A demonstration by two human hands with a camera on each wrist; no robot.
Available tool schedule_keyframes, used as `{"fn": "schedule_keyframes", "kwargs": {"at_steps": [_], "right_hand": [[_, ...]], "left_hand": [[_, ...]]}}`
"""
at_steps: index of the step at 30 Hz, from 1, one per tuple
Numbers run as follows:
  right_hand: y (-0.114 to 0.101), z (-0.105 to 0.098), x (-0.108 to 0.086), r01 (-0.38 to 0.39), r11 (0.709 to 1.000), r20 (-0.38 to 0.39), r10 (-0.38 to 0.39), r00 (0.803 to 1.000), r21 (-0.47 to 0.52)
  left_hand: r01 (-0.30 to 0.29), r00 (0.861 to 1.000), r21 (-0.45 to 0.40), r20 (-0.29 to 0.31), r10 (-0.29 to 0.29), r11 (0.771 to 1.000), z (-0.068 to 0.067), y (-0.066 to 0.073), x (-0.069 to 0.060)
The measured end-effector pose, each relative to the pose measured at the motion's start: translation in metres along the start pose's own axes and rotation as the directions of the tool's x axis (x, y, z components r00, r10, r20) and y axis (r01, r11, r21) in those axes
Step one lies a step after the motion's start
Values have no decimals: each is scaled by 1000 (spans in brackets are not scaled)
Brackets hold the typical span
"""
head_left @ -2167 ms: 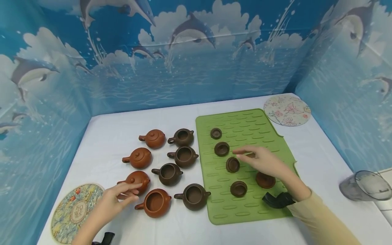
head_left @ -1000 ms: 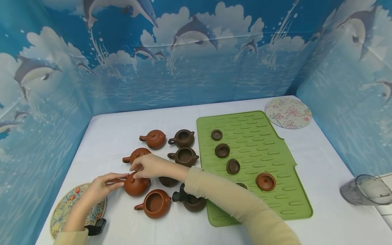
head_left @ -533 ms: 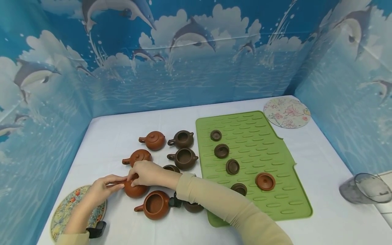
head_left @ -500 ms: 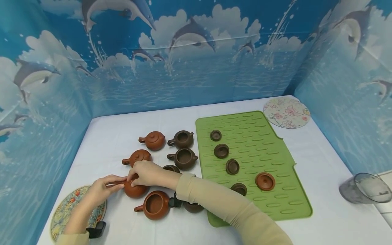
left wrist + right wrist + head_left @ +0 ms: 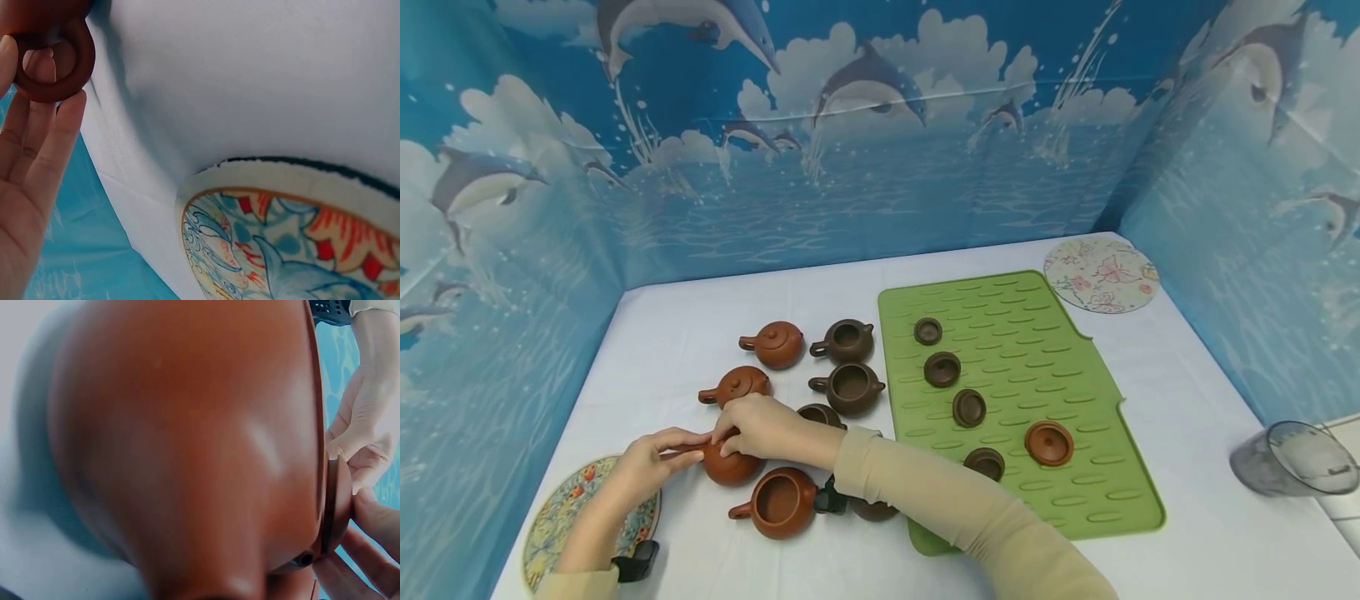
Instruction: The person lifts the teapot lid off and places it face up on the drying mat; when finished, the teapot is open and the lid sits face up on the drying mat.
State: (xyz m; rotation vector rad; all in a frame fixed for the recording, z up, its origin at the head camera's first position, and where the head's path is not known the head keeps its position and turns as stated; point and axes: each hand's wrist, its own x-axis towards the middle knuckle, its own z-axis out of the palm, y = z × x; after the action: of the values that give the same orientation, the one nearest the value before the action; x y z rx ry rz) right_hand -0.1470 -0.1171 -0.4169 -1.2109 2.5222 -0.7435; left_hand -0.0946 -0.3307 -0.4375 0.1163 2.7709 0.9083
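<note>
The round reddish-brown clay teapot (image 5: 730, 471) sits at the left of the white-covered counter (image 5: 677, 333). The left grip (image 5: 651, 461) pinches its ring-shaped handle (image 5: 85, 59); the right grip (image 5: 760, 427) pinches its domed lid (image 5: 342, 503), whose seating cannot be confirmed. The handle should be held steady and the lid kept level, without sideways force.
</note>
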Motion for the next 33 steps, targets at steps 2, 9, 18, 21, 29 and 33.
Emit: {"fn": "schedule_keyframes", "kwargs": {"at_steps": [2, 9, 18, 21, 29, 33], "right_hand": [[1, -1, -1, -6, 999, -8, 7, 1000, 45], [5, -3, -7, -93, 959, -32, 105, 994, 269], [10, -13, -19, -278, 367, 164, 312, 936, 888], [10, -18, -25, -280, 217, 212, 293, 932, 935], [18, -41, -49, -249, -42, 251, 246, 936, 968], [34, -56, -70, -224, -31, 224, 270, 937, 974]], "left_hand": [[12, 1000, -6, 8, -12, 1000, -1, 1, 0], [10, 1000, -9, 21, -10, 1000, -1, 1, -1], [29, 999, -15, 22, -28, 999, 1, -1, -1], [25, 1000, -13, 15, -25, 1000, 2, -2, -1], [23, 1000, -1, -8, -23, 1000, 3, -1, -1], [22, 1000, 16, -10, -22, 1000, 3, 0, 0]]}}
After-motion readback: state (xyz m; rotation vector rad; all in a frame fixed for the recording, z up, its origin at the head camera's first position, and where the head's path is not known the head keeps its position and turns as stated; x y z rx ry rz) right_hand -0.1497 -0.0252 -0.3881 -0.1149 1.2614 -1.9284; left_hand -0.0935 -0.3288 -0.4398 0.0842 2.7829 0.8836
